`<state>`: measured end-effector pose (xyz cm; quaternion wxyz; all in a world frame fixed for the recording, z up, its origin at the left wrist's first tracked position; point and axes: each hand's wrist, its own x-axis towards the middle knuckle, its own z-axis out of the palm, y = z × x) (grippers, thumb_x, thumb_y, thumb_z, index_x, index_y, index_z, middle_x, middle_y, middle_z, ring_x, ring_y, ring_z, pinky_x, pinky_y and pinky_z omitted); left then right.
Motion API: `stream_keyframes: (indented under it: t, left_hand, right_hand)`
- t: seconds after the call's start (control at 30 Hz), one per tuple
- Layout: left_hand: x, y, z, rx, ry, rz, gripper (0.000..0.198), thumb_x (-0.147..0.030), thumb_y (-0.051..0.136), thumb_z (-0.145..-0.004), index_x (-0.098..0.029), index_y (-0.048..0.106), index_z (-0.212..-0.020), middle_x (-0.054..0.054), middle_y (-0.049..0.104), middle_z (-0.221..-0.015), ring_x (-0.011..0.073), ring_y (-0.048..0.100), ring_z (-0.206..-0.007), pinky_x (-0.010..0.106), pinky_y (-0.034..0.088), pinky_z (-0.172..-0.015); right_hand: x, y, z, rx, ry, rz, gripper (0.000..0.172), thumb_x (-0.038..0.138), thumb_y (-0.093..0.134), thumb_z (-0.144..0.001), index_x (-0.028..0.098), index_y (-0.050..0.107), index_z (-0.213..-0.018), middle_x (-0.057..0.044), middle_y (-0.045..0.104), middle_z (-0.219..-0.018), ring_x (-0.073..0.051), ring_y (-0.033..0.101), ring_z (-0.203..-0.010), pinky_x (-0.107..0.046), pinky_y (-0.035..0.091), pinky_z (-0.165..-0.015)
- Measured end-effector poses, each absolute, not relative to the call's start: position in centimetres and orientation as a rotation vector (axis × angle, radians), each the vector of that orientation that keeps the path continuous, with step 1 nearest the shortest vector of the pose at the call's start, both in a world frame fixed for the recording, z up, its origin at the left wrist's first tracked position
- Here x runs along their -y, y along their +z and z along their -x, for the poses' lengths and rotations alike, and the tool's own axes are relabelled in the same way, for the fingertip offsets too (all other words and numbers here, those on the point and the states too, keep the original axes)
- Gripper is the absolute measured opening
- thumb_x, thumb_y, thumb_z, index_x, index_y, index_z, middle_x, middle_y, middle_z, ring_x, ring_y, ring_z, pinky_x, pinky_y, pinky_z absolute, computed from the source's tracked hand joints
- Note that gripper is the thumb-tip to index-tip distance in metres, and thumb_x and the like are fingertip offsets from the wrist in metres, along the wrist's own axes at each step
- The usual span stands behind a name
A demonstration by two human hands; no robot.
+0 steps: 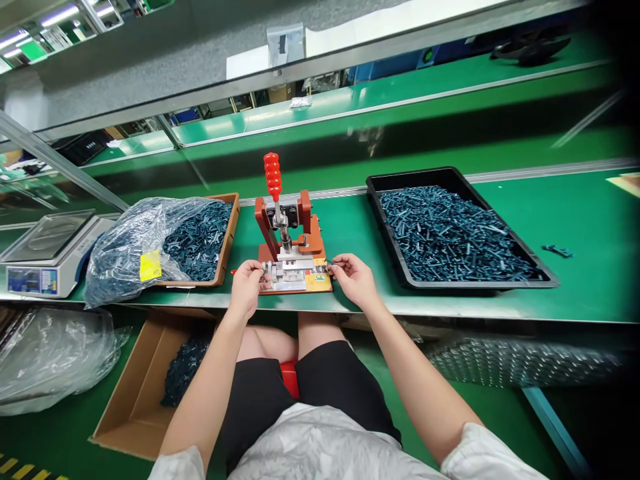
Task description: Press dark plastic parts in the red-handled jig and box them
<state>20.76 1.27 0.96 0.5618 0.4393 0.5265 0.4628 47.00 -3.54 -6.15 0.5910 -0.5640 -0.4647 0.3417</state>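
A toggle clamp press (285,230) with a red ribbed handle (273,177) stands on the bench in front of me, its handle upright. At its base sits a metal fixture (290,270) with a yellow label on the right. My left hand (247,287) is at the fixture's left end, thumb and fingers pinched together; what lies between them is hidden. At the right end my right hand (356,281) pinches with thumb and forefinger beside the fixture. Something small and dark shows at those fingertips, too small to name.
A black tray (537,273) of small dark blue-green parts is at right, with a few loose pieces (559,251) beyond it. Left are a brown tray (231,240) of similar parts under a plastic bag (125,247), and a scale (45,257). A cardboard box (130,400) stands below.
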Motion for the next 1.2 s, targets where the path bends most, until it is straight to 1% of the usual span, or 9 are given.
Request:
stream_keyframes:
  t: [0.17, 0.27, 0.33, 0.4, 0.57, 0.73, 0.8, 0.93, 1.2]
  left_hand:
    - [-1.6, 0.3, -20.7, -1.314, 1.023, -1.549, 0.032, -0.02, 0.065, -0.08, -0.02, 0.059, -0.111, 0.0, 0.062, -0.084, 0.0133, 0.064, -0.068, 0.025, 0.053, -0.062]
    - [-2.0, 0.7, -20.8, -1.361, 0.821, -1.973, 0.013, -0.019, 0.058, -0.089, -0.019, 0.066, -0.099, 0.005, 0.065, -0.091, 0.0183, 0.065, -0.084, 0.033, 0.055, -0.082]
    - [-2.4, 1.1, -21.1, -1.348, 0.68, -2.251, 0.015, -0.019, 0.054, -0.093, -0.019, 0.069, -0.092, 0.009, 0.065, -0.097, 0.0231, 0.064, -0.097, 0.039, 0.053, -0.092]
    - [-2.9, 1.4, -21.5, -1.328, 0.565, -2.442, 0.02, -0.018, 0.051, -0.095, -0.019, 0.071, -0.094, 0.011, 0.066, -0.103, 0.0273, 0.062, -0.106, 0.044, 0.051, -0.097]
    - [-3.7, 1.7, -22.3, -1.35, 0.368, -2.591, 0.03, -0.01, 0.045, -0.093, -0.019, 0.074, -0.093, 0.013, 0.069, -0.112, 0.0301, 0.061, -0.106, 0.046, 0.05, -0.094]
    - [-4.0, 1.5, -22.5, -1.391, 0.437, -2.458, 0.018, -0.016, 0.056, -0.09, -0.019, 0.073, -0.092, 0.009, 0.072, -0.091, 0.0271, 0.063, -0.094, 0.041, 0.052, -0.086]
    - [-3.9, 1.3, -22.5, -1.395, 0.467, -2.424, 0.015, -0.017, 0.058, -0.089, -0.019, 0.073, -0.088, 0.009, 0.073, -0.096, 0.0271, 0.063, -0.099, 0.041, 0.052, -0.089]
    - [-3.2, 1.1, -22.7, -1.33, 0.433, -2.538, 0.017, -0.02, 0.058, -0.09, -0.02, 0.073, -0.083, 0.01, 0.07, -0.123, 0.0304, 0.058, -0.118, 0.047, 0.048, -0.102]
    - [-3.2, 1.5, -24.1, -1.432, 0.207, -2.579, 0.027, -0.019, 0.051, -0.089, -0.017, 0.076, -0.099, 0.015, 0.073, -0.112, 0.0337, 0.064, -0.114, 0.048, 0.049, -0.103]
  right_hand:
    - [3.7, -6.0, -47.1, 1.18, 0.742, 1.371, 0.024, 0.044, 0.062, -0.086, 0.022, 0.066, -0.091, -0.006, 0.073, -0.084, -0.021, 0.069, -0.073, -0.034, 0.056, -0.068]
    - [3.8, -5.7, -47.1, 1.22, 0.701, 1.408, 0.023, 0.042, 0.059, -0.086, 0.021, 0.067, -0.091, -0.005, 0.074, -0.085, -0.021, 0.068, -0.071, -0.034, 0.055, -0.067]
    - [3.8, -5.6, -47.0, 1.236, 0.682, 1.424, 0.023, 0.042, 0.058, -0.087, 0.022, 0.067, -0.091, -0.005, 0.074, -0.084, -0.021, 0.068, -0.071, -0.033, 0.055, -0.067]
    - [3.8, -5.7, -47.0, 1.257, 0.668, 1.437, 0.021, 0.041, 0.057, -0.087, 0.022, 0.067, -0.09, -0.005, 0.074, -0.083, -0.021, 0.069, -0.071, -0.033, 0.055, -0.066]
    - [3.7, -5.8, -47.0, 1.292, 0.655, 1.439, 0.021, 0.04, 0.056, -0.088, 0.023, 0.067, -0.091, -0.005, 0.074, -0.083, -0.023, 0.07, -0.072, -0.035, 0.055, -0.068]
    - [3.6, -6.0, -47.0, 1.267, 0.66, 1.445, 0.022, 0.041, 0.059, -0.088, 0.022, 0.068, -0.094, -0.006, 0.075, -0.085, -0.023, 0.071, -0.072, -0.037, 0.058, -0.069]
    - [3.5, -6.3, -47.0, 1.216, 0.696, 1.422, 0.025, 0.043, 0.061, -0.087, 0.022, 0.068, -0.099, -0.007, 0.076, -0.088, -0.024, 0.073, -0.074, -0.038, 0.06, -0.072]
    - [3.4, -6.7, -47.0, 1.192, 0.731, 1.407, 0.027, 0.045, 0.061, -0.088, 0.022, 0.07, -0.099, -0.008, 0.077, -0.09, -0.024, 0.074, -0.075, -0.039, 0.062, -0.074]
    - [3.4, -6.4, -46.8, 1.22, 0.622, 1.449, 0.02, 0.04, 0.059, -0.09, 0.024, 0.071, -0.092, -0.005, 0.076, -0.086, -0.024, 0.073, -0.076, -0.037, 0.061, -0.074]
